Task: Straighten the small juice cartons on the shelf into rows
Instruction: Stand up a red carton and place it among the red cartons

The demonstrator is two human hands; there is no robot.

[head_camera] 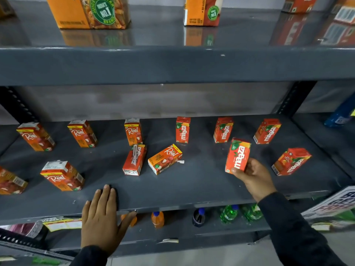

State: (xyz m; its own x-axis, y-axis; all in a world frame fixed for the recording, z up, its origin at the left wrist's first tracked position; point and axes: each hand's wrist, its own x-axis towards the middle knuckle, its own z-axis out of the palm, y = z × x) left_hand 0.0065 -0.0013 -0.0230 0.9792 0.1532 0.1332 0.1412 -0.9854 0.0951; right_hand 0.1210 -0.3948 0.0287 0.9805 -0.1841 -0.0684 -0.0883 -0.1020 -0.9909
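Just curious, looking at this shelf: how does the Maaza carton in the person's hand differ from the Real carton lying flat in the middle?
The Maaza carton is held upright, slightly tilted, by the right hand; the lying Real carton rests on its side on the shelf, untouched. The Maaza carton is red-orange with white lettering, while the Real carton shows a yellow-orange face reading Litchi. Both are small juice cartons of similar size.

You see only part of the carton (10, 182) at the far-left edge; the big cartons (90, 11) above lose their tops, and the bottles (157, 218) below sit half hidden behind the shelf lip (172, 206).
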